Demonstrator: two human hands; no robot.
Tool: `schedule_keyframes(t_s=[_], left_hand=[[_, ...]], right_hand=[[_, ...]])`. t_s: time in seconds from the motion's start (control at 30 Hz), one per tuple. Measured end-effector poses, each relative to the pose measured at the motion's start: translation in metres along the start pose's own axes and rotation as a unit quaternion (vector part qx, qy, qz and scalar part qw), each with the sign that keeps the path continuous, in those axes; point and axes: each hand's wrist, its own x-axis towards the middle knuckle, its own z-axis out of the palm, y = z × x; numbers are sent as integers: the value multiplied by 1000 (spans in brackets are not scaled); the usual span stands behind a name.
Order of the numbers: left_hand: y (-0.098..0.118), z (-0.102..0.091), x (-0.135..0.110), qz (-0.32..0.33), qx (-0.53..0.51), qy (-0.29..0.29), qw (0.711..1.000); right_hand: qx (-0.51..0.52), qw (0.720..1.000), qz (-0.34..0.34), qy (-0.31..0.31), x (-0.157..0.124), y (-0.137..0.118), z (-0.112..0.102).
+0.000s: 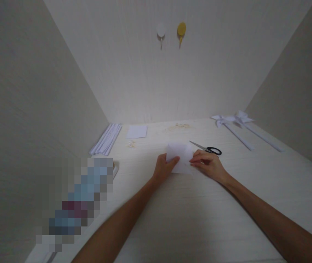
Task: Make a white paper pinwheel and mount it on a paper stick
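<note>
A small white sheet of paper [180, 153] lies on the pale desk [189, 219], held between both hands. My left hand [163, 168] grips its left edge, fingers curled over the paper. My right hand [208, 163] pinches its right edge, fingers pressed together on it. Black-handled scissors [208, 148] rest on the desk just behind my right hand, blades pointing left.
A stack of white paper strips [106, 139] lies along the left wall, with a white sheet [136, 132] beside it. Two white paper pinwheels on sticks [236, 124] lie at the back right. A white hook [160, 33] and a yellow hook [181, 31] hang on the back wall.
</note>
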Motion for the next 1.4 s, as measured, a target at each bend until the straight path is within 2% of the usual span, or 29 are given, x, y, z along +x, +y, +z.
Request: schedule_keyframes(t_s=[0.17, 0.37, 0.6, 0.97, 1.13, 1.4], left_hand=[[1, 3, -3, 21, 42, -37, 998], [3, 4, -4, 36, 58, -67, 995], [3, 4, -5, 53, 48, -123, 990], [4, 3, -5, 24, 33, -103, 994], [2, 3, -5, 45, 54, -105, 992], [1, 3, -4, 36, 73, -89, 993]], right_hand=[[-56, 997, -14, 47, 0, 3, 2], [-72, 997, 12, 10, -2, 3, 8], [-137, 990, -9, 24, -2, -2, 12], [-172, 985, -15, 24, -4, 1, 12], [-168, 985, -14, 31, -4, -2, 13], [-175, 984, -17, 31, -4, -3, 13]])
